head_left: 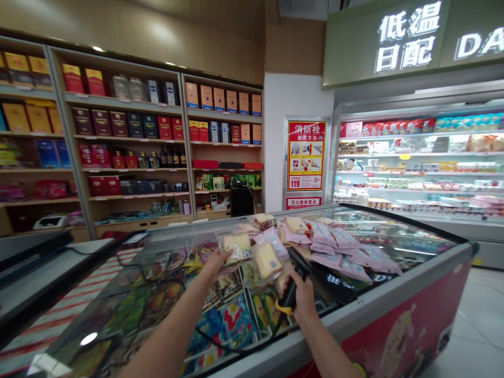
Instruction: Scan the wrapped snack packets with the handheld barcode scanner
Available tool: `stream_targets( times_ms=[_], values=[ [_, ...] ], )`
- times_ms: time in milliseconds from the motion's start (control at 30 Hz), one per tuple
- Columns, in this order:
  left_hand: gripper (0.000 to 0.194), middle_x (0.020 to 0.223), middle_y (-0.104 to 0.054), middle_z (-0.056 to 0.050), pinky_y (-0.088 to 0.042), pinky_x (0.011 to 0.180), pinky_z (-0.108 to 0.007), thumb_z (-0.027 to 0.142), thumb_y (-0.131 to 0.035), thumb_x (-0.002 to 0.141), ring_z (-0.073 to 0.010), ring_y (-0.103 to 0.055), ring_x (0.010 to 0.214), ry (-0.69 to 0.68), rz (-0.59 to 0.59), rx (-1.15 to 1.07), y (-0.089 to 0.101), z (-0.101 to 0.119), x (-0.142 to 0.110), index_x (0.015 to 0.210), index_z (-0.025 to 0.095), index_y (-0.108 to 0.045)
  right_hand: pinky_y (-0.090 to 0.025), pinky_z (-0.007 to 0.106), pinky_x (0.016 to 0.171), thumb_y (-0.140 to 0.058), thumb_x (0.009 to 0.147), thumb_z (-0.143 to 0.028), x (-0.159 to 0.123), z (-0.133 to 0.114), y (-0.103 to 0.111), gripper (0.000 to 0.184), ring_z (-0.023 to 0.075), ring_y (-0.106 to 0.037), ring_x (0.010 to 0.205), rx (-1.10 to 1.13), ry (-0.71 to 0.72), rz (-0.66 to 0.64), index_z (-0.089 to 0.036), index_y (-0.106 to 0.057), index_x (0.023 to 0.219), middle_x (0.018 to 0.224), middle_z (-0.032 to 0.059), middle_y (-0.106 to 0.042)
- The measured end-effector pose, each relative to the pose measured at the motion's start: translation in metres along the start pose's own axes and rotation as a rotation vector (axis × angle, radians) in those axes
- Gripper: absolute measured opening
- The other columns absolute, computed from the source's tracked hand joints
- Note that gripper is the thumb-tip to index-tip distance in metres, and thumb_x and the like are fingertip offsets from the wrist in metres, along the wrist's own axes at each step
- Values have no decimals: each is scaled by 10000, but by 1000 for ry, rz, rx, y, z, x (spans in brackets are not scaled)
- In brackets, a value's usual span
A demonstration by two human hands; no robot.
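On the glass lid of the chest freezer point(397, 231), one heap of sealed packets: about a dozen pink packets point(342, 252), overlapped too much for an exact count, and several clear ones with pale yellow slabs. Left hand point(214, 265) curled, fingers pinching one clear packet point(236, 248) at the heap's near edge. Right hand point(303, 299) closed around one black handheld barcode scanner point(295, 278), yellow-trimmed, just beside the heap.

Scanner point(290, 294) in right hand point(303, 299): black, yellow band. Packet point(236, 248) in left hand point(214, 265): clear wrap, pale yellow contents. Heaped packets point(338, 236) pale pink, white patches. Freezer side point(409, 325) reddish pink; freezer rim point(354, 310) grey. Poster point(306, 156) red, white. Overhead sign point(394, 39) green, white lettering.
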State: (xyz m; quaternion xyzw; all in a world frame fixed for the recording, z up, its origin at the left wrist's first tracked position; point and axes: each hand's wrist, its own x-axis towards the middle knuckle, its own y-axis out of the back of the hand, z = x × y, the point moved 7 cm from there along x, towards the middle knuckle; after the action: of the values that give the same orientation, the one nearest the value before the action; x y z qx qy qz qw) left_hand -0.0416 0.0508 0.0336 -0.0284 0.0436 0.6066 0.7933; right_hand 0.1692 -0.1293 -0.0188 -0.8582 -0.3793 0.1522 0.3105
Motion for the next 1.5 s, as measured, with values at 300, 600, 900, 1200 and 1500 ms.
stream_targets(
  times_ms=[300,600,900,1200,1500],
  values=[
    [251,995,-714,-81,-608,626,-317,178,-634,848,-186,-714,748,13,0,-400,-17,-35,8,1094,170,-585,-437,228,444,-831,569,-465,17,-21,-69,502,91,-504,403,8,170,-122,-195,-533,869,524,-91,-568],
    [224,1005,-697,-63,-600,614,-290,243,-604,867,-172,-708,751,6,199,-566,14,-37,3,1085,201,-571,-408,229,421,-813,574,-486,-6,56,-68,446,125,-538,388,-276,-157,-299,-171,-567,772,488,-42,-586],
    [435,958,-725,-30,-601,710,-334,203,-815,654,-182,-705,788,-170,93,-530,1,-34,7,1043,216,-620,-426,223,411,-844,479,-534,45,16,-63,520,96,-509,389,-271,9,-215,-183,-547,723,492,-63,-562],
    [500,839,-741,-62,-560,743,-339,345,-899,460,-215,-688,775,-344,230,-371,49,-32,37,865,148,-682,-424,228,334,-825,543,-521,18,30,-101,539,92,-475,368,-513,-209,-532,-182,-539,849,540,-59,-567],
    [472,756,-713,-40,-516,712,-310,416,-857,489,-197,-643,718,-413,301,-266,59,-35,39,843,135,-722,-415,216,367,-743,632,-507,10,37,-96,471,98,-498,396,-704,-209,-677,-191,-526,904,538,-71,-552]
  ],
)
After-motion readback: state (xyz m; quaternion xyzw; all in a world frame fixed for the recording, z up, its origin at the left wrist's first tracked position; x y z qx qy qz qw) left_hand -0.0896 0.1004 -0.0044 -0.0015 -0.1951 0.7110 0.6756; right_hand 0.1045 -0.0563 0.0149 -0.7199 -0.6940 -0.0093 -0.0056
